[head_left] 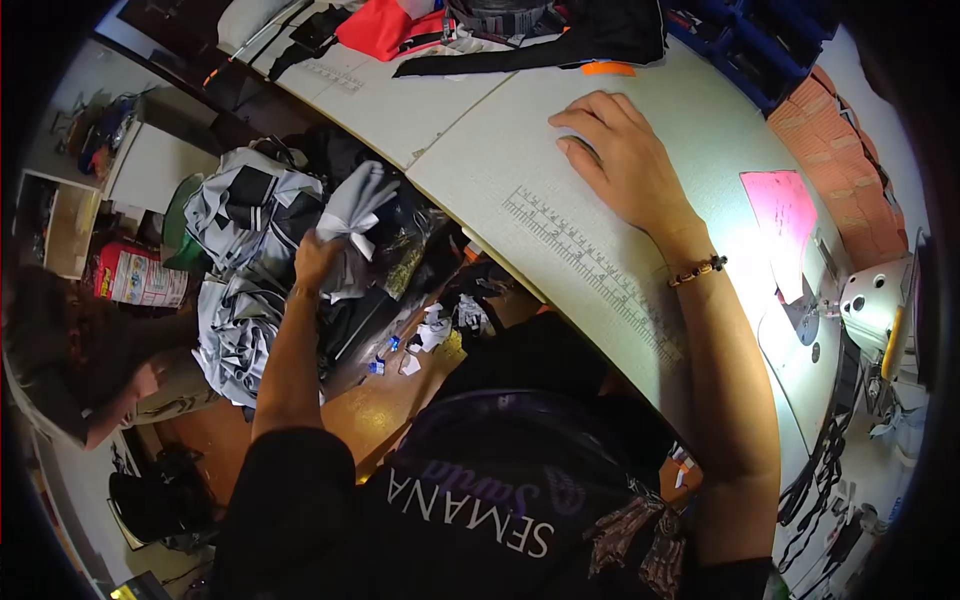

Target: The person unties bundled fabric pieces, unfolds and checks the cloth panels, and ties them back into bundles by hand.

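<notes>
Pale desk (480, 130) is stretching diagonally across the workroom, with ruler marks (590, 270) running along its near part. Left hand (314, 262) is gripping a bundle (355, 200) of grey cloth, fingers closing around its lower end; exact finger placement is partly hiding behind the hand. Bundle is sitting off the desk's left edge, pointing up and away, a whitish strip (352, 226) crossing its middle. Right hand (622, 155) is lying palm down over the desk, fingers loosely curling, thumb standing apart, nothing showing in its grasp. Bracelet (698, 271) is circling the right wrist.

Moving outward: grey cloth heaps (240, 335) are piling up just left of the left hand, one above the other in view. Scraps (435, 328) are littering the area below, between the heaps and the desk. Pink paper (780, 215) is lying right of the right hand, near a sewing machine (875, 300). Black cloth (610, 35) is covering part of the desk's far edge, an orange piece (608, 69) peeking out beside it. Red cloth (375, 28) is lying farther left. Blue bins (755, 45) are standing at the far right corner. Another person (125, 405) is showing partly at the left, dim and blurry.
</notes>
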{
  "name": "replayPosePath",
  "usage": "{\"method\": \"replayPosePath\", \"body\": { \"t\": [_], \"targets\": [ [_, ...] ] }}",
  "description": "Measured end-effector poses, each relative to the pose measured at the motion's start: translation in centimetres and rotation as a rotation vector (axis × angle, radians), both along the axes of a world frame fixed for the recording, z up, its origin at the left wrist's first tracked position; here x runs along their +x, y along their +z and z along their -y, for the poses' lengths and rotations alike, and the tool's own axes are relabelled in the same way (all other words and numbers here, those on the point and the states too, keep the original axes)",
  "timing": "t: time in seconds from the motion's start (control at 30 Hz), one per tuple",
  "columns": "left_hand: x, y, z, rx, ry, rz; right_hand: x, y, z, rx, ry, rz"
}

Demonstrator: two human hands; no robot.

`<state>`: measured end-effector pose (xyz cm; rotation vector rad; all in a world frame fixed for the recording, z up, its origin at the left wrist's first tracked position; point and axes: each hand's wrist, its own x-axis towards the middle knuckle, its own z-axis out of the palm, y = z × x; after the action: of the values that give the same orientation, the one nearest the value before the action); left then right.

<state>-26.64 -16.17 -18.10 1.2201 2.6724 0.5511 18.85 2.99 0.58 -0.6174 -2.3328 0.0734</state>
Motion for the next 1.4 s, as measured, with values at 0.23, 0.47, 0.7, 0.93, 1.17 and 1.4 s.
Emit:
{"method": "replayPosePath", "body": {
  "t": [0.23,0.47,0.7,0.93,1.17,1.4],
  "targets": [
    [6.9,15.7,2.0,0.660,-0.022,0.958,0.3,0.8,0.2,-0.075,0.022,0.033],
    [12.3,22.9,-3.0,0.891,-0.458,1.499,1.5,0.3,1.2,-0.265,0.077,-0.156],
    [24.6,22.4,-8.8,0.340,-0.979,0.454,5.2,2.5,2.8,-1.036,0.147,-0.550],
    [29.7,24.1,-5.7,0.301,-1.067,0.226,7.2,1.8,1.3,-1.020,0.074,-0.606],
    [30.7,22.4,-2.0,0.523,-0.972,0.231,7.7,2.3,1.0,-1.057,0.043,-0.516],
    [29.0,20.9,-5.0,0.625,-0.814,0.613,6.0,3.5,3.1,-0.378,-0.166,-0.419]
  ]
}}
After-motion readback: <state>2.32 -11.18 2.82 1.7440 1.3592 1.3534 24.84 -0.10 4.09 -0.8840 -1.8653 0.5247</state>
